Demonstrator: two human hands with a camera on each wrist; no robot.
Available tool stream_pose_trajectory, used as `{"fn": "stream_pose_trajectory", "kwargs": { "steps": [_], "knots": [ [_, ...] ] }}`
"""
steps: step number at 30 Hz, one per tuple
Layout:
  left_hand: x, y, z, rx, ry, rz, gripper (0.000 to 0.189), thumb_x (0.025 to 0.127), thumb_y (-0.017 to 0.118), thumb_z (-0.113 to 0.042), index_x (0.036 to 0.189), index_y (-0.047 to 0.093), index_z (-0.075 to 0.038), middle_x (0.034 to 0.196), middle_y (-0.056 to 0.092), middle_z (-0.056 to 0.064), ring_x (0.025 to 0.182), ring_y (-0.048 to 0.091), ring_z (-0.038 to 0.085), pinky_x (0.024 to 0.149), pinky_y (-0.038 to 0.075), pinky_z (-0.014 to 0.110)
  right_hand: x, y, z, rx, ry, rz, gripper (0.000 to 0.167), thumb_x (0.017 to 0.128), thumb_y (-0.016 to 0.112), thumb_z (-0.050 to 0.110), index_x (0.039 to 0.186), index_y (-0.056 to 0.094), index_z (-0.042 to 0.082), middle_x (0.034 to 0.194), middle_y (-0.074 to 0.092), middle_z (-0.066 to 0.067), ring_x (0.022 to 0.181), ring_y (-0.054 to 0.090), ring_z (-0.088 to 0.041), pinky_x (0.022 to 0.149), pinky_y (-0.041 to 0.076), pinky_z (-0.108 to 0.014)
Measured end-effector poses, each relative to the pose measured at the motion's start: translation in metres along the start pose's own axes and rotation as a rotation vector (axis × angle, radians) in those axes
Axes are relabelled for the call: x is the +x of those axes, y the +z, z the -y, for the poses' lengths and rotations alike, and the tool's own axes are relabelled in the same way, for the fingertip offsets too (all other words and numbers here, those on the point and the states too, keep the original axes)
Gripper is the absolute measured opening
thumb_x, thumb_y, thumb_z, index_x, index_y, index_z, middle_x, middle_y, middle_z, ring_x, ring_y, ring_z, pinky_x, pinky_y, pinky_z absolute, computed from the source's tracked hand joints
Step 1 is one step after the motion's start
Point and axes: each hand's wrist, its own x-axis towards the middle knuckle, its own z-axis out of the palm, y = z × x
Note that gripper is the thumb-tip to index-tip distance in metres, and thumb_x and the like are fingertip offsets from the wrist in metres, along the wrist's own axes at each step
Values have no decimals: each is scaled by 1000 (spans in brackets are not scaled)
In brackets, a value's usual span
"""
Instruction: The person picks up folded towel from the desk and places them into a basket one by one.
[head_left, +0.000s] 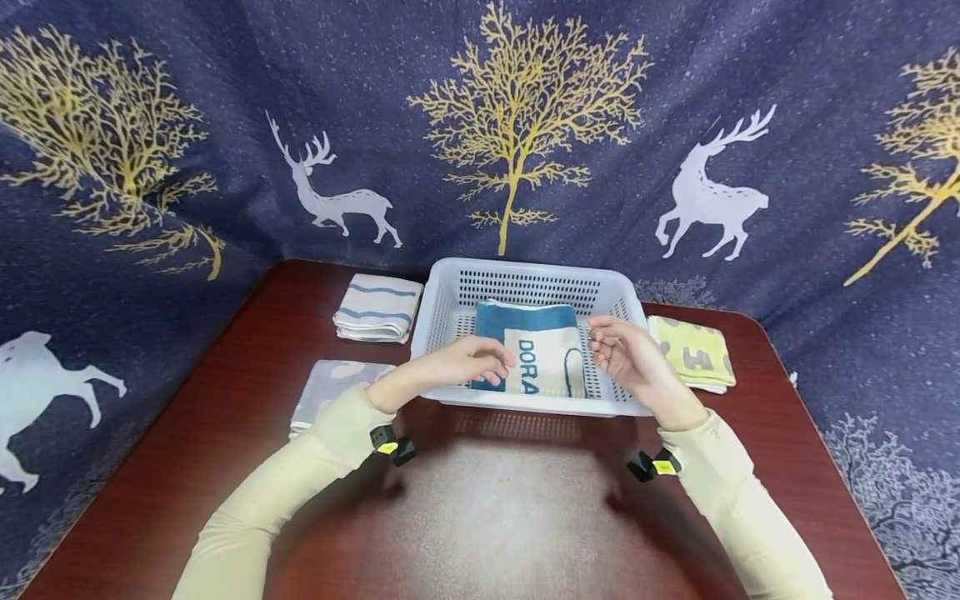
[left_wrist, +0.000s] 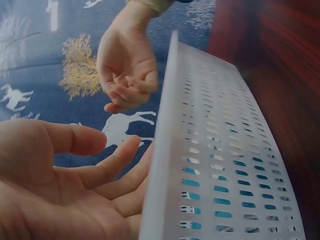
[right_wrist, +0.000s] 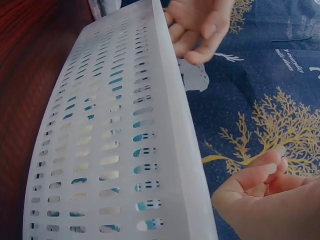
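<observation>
A blue and cream towel (head_left: 543, 354) with the letters DORA lies folded in a white plastic basket (head_left: 525, 403). Over the basket's left part hovers my left hand (head_left: 468, 362), its fingers loosely bent and holding nothing; it overlaps the towel's left edge in the head view. My right hand (head_left: 630, 358) is above the basket's right side, fingers relaxed and bent, also with nothing in it. Both wrist views show the hands over the rim, beside the slotted basket wall (left_wrist: 220, 150). In the right wrist view the towel's colours show through the slots.
Left of the basket, a white towel with blue stripes (head_left: 378, 307) lies folded, with a grey folded towel (head_left: 330, 383) nearer me. A yellow patterned towel (head_left: 693, 354) is folded at the right. Behind the brown table (head_left: 487, 517) hangs a dark blue cloth (head_left: 420, 50) with deer and trees.
</observation>
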Motion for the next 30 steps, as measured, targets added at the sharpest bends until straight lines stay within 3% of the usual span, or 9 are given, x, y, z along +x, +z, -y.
{"fn": "stream_pose_trajectory", "kwargs": {
  "steps": [4,6,9,12,15,19,26,30],
  "knots": [
    [-7,7,2,139,69,-16,32,97,44,-13,122,59,2,117,65,20,103,66,24,92,51,32,-2,-1,2,3,-12,6,39,98,27,1,89,64,11,72,59,5,66,55,-6,60,43,-16],
    [-10,10,2,212,112,-21,31,98,45,-12,121,60,2,115,66,19,89,65,16,83,51,27,-3,-2,3,-6,-20,-1,39,99,27,1,88,64,11,71,58,5,64,53,-6,58,42,-15],
    [-14,13,4,323,166,-38,29,98,46,-13,120,62,-2,106,68,12,68,51,6,71,45,22,-5,-1,4,-14,-34,-28,40,98,27,1,86,63,11,69,57,6,62,50,-6,54,37,-15],
    [-17,16,5,371,183,-39,31,97,45,-11,121,62,-2,88,65,8,57,40,6,63,41,22,-8,-1,7,4,-44,-29,39,98,27,1,86,63,10,68,56,5,61,48,-6,52,33,-14],
    [-20,19,6,421,197,-51,31,95,46,-9,121,63,-3,83,63,4,66,48,6,71,45,22,-10,-3,10,37,-58,-12,39,99,26,1,86,62,10,68,56,5,61,47,-6,52,28,-14],
    [-23,22,10,483,197,-79,32,95,47,-11,122,64,-4,90,68,5,77,54,10,82,48,28,-14,-8,15,78,-95,-15,40,100,26,1,84,63,9,67,58,4,60,47,-6,53,24,-15],
    [-23,29,17,522,179,-118,33,99,47,-18,124,63,-6,109,70,5,89,58,14,89,49,35,-16,-21,20,140,-155,14,39,99,24,0,80,57,9,68,54,2,59,44,-7,56,18,-17],
    [-22,33,21,614,185,-153,34,101,45,-25,123,65,-9,100,71,2,94,64,15,88,52,38,-17,-28,24,135,-205,-7,39,100,25,0,78,56,9,69,52,2,60,42,-8,55,18,-18]
  ]
}}
